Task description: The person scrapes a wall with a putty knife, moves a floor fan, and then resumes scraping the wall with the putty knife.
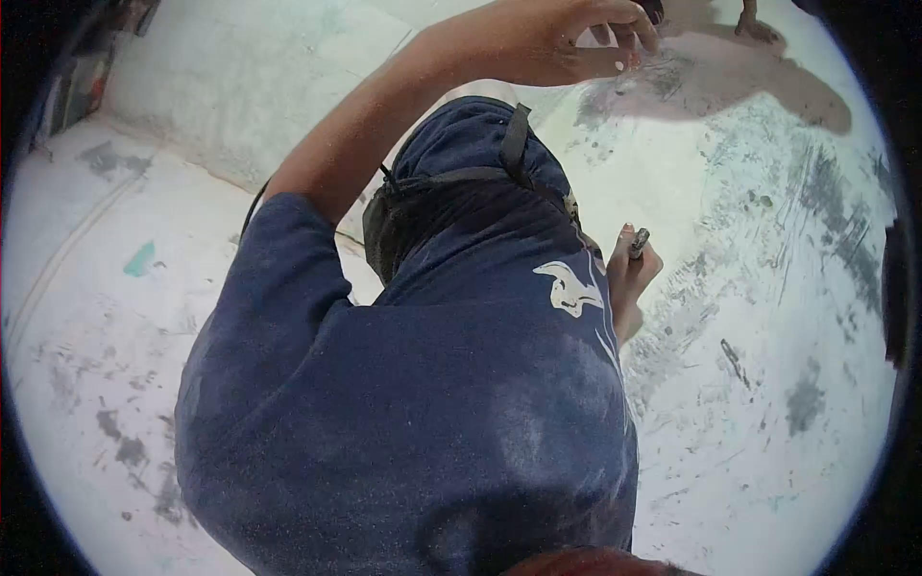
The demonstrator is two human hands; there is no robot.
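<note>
My left hand (605, 43) reaches across the top of the view, its fingers curled toward the thumb. A small orange-red spot shows at the fingertips, too small to name. Lower down on the right, my right hand (636, 274) is closed around a short dark stick-like thing (640, 243); only its end sticks out above the fist. Part of that hand and its arm are hidden behind my dark blue T-shirt (461, 403). Around my waist sits a dark bag or strap (432, 216).
The pale floor (691, 403) is dusty, with dark smears. A whitish wall (240, 86) rises at the upper left, and a turquoise scrap (140, 259) lies below it. Another person's hand or foot (757, 27) shows at the top right, beside a shadow (749, 77).
</note>
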